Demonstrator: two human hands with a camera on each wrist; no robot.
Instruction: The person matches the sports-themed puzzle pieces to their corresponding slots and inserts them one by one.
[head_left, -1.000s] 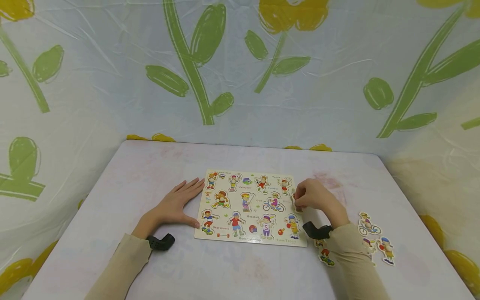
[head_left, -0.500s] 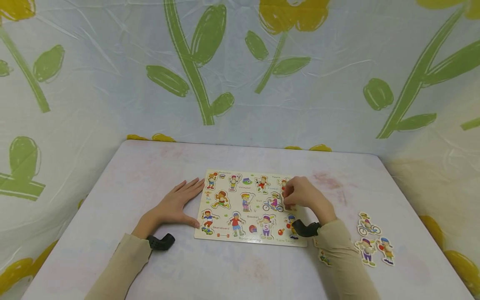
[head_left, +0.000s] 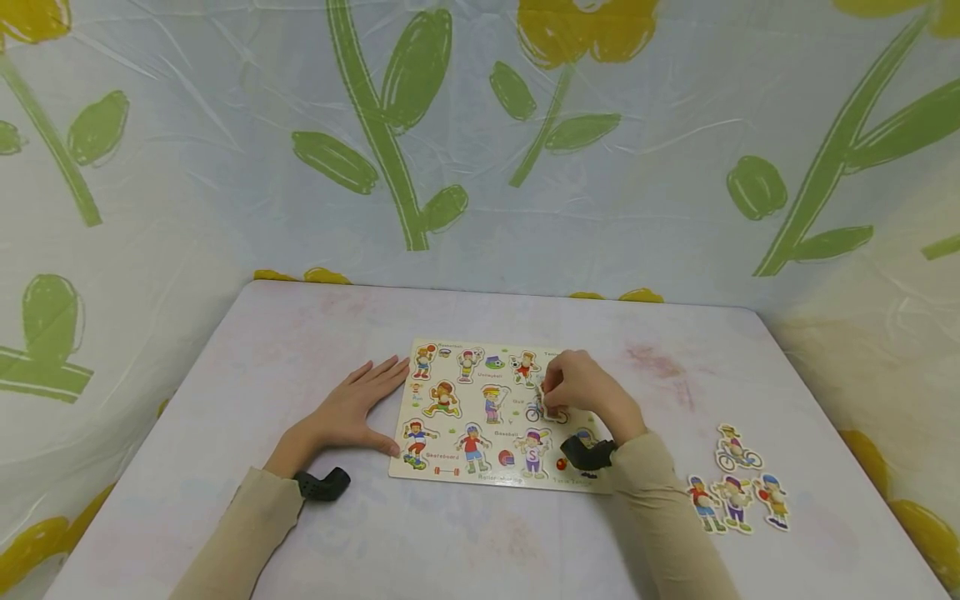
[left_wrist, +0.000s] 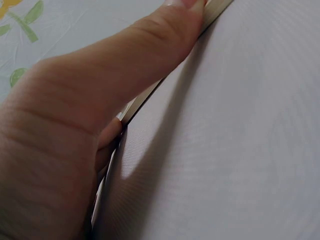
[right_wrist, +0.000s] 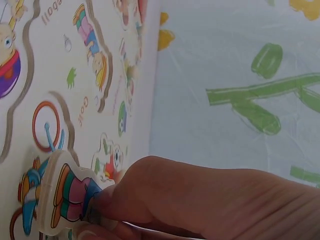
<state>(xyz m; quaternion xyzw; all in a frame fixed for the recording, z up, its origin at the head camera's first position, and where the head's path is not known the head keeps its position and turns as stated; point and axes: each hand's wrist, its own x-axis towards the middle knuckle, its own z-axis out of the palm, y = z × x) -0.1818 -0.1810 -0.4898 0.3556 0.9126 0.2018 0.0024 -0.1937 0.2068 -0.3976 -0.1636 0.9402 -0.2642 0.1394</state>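
My left hand (head_left: pixel 348 417) lies with spread, straight fingers at the left edge of a puzzle board (head_left: pixel 465 417) printed with sports figures. In the left wrist view its thumb (left_wrist: pixel 150 45) rests against the board's edge. My right hand (head_left: pixel 588 387) pinches a puzzle piece (right_wrist: pixel 75 197) showing a figure in pink trousers and a blue top. That piece is tilted above the board, over the printed bicycle (right_wrist: pixel 46 125); my fingers cover its upper part. Left of it in the head view is the golfer-shaped recess (head_left: pixel 492 404). A football player piece (head_left: pixel 525 367) sits in the top row.
On the table (head_left: pixel 487 550), right of the board, lie loose pieces: a cyclist (head_left: pixel 737 450), a roller skater (head_left: pixel 705 504), a baseball player (head_left: pixel 735 502) and a table tennis player (head_left: pixel 772 502). Black wrist devices (head_left: pixel 322 483) are on both arms. A flowered cloth (head_left: pixel 480 208) hangs behind.
My right hand has moved left across the board with the pinched piece, from its right edge to over the bicycle figure. The left hand has stayed still.
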